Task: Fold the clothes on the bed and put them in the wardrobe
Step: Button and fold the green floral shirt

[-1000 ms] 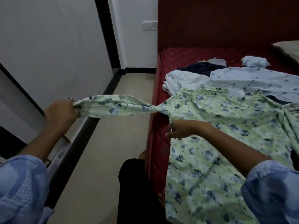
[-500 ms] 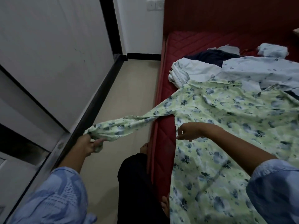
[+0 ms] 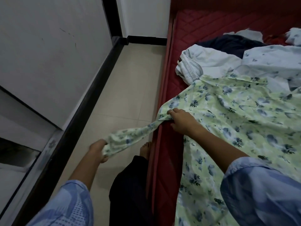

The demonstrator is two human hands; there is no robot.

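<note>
White wardrobe at far left. Left hand, fingers curled, grips the sleeve end of the green floral shirt above the tiled floor. Right hand pinches the shirt's shoulder at the edge of the red bed, where the shirt lies spread beside pale blue clothes.
</note>
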